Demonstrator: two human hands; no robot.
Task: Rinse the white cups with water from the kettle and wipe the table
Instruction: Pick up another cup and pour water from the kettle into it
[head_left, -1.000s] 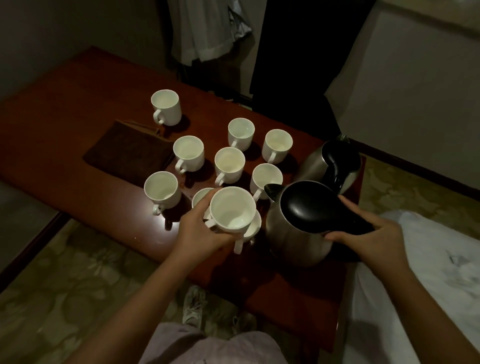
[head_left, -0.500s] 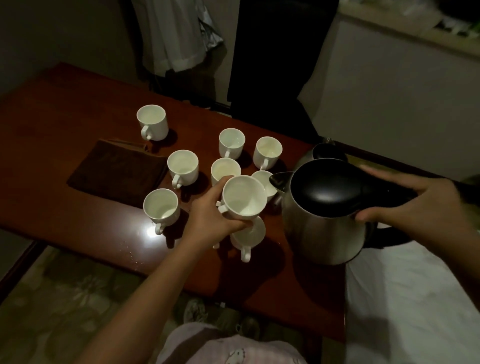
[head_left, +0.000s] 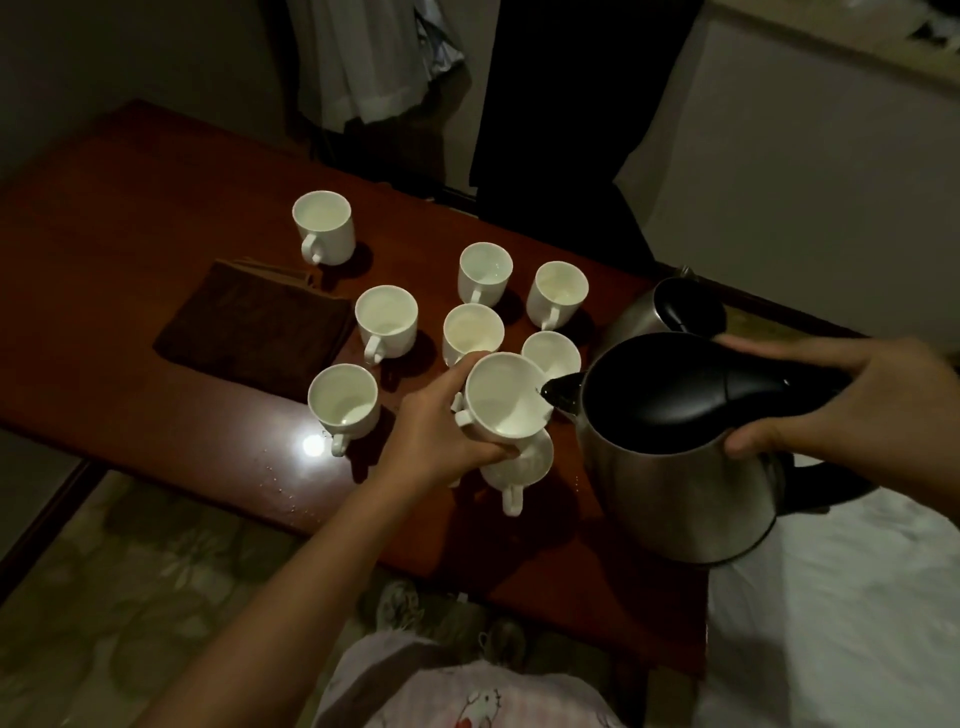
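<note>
**Kettle spout at the rim of the held cup**

Left hand (head_left: 436, 436) curled around a white cup (head_left: 503, 397), gripping it from the 9 o'clock side, raised above the red-brown table (head_left: 130, 208) and tilted with the mouth toward the camera. Right hand (head_left: 831, 410) wrapped over the black handle of the steel kettle (head_left: 675, 467), fingers on top, thumb below, holding it leaning toward 9 o'clock. Black spout just touching the cup rim at 3 o'clock; a thin glint of water seen there, not clear enough to be sure.

Directly under the held cup, another cup (head_left: 519, 462) lying on its side on the table, handle pointing to 6 o'clock. Seven more white cups standing upright, spread from 9 to 12 o'clock of the held cup, the farthest one (head_left: 323, 226) toward 11 o'clock. Brown cloth (head_left: 254, 327) lying flat at 10 o'clock, beside these cups. Second steel kettle (head_left: 660, 306) standing at 1 o'clock, behind the first. Small water drops (head_left: 280, 483) on the table edge at 8 o'clock, near a bright light reflection.
</note>
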